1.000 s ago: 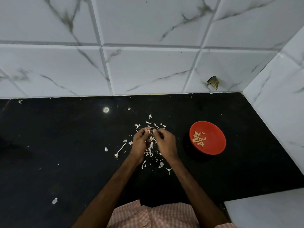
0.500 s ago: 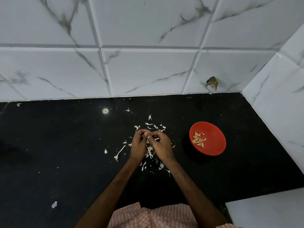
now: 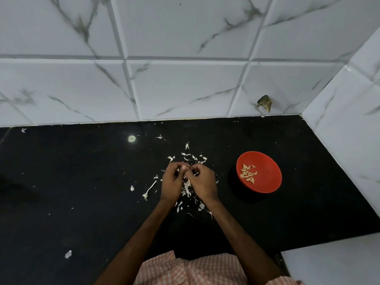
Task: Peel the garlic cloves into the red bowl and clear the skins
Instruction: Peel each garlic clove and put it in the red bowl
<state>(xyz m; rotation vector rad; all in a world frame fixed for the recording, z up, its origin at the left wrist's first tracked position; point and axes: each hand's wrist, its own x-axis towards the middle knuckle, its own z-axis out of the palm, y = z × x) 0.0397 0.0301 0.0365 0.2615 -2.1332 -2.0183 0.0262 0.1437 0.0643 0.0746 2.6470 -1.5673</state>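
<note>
I had one view only, the head camera. It sat high above the black table [image 3: 61,182], wide-angle, tilted forward and down. It faced the tiled wall [image 3: 185,89] squarely. The right corner wall [image 3: 349,120] closed that edge; forearms entered from the bottom, fairly near.

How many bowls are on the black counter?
1. The round red bowl sits on the black counter to the right of the person's right hand, holding peeled garlic cloves.
</note>
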